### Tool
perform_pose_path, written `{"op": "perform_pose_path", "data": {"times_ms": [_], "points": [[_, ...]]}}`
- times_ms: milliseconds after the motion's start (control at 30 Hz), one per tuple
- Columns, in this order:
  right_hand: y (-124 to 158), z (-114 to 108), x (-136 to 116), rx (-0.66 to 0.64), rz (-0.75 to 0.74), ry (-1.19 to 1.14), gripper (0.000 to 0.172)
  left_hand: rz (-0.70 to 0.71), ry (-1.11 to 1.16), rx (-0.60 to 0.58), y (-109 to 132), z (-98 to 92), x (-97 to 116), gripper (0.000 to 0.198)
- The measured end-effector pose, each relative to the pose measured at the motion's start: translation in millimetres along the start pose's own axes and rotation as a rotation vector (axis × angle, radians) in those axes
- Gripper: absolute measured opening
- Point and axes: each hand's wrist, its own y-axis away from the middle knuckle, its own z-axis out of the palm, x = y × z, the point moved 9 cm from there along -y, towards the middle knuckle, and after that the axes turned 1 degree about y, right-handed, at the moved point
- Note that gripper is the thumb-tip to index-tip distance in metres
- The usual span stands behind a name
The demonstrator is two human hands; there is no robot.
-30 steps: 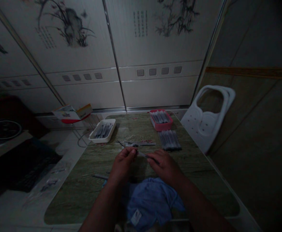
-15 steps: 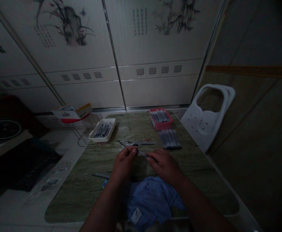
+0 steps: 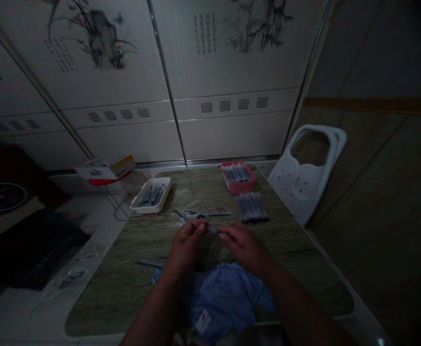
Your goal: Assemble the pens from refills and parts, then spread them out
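Over the middle of the table (image 3: pixel 131 288), both my hands hold one slim pen (image 3: pixel 213 229) with a pale barrel. My left hand (image 3: pixel 189 240) pinches its left end between thumb and fingers. The right end sits in the closed fingers of my right hand (image 3: pixel 242 242). Just beyond them lie loose pen parts (image 3: pixel 210 213), grey and dark, too dim to tell apart. A row of pens (image 3: pixel 252 206) lies side by side to the right, below a pink box (image 3: pixel 244 187) filled with similar pens. At the left, a white tray (image 3: pixel 147 209) contains dark, thin pieces.
A blue cloth (image 3: pixel 221 298) with a white label lies at the near edge under my forearms. Left of it rests another thin grey piece (image 3: pixel 151 263). A white folding chair (image 3: pixel 304 178) leans at the right wall. An open carton (image 3: pixel 98 170) stands on a red stool at the left.
My hands stay at nearly the same spot, with less of the pen showing between them. The whole view has shifted slightly as the head turned.
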Motion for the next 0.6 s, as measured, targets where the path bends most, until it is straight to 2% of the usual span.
{"op": "perform_pose_path", "data": {"times_ms": [133,233,367,467,600], "points": [[0.4,2.4,0.7,-0.025,0.024,-0.057,0.022,-0.048,0.033,-0.036,0.2,0.0,0.1,0.036],[-0.4,2.9,-3.7,-0.028,0.015,-0.049,0.022,-0.045,0.071,0.039,-0.1,-7.5,3.6,0.041],[-0.8,4.7,-5.3,-0.033,0.011,-0.008,0.021,-0.004,-0.061,0.094,0.1,-13.7,8.3,0.036],[-0.1,5.0,-5.7,-0.03,0.0,0.007,0.022,0.001,-0.13,0.067,0.3,-13.6,8.3,0.033],[1.0,4.4,-6.6,-0.036,-0.003,-0.001,0.023,-0.031,-0.092,-0.005,1.2,-9.9,5.9,0.028]]}}
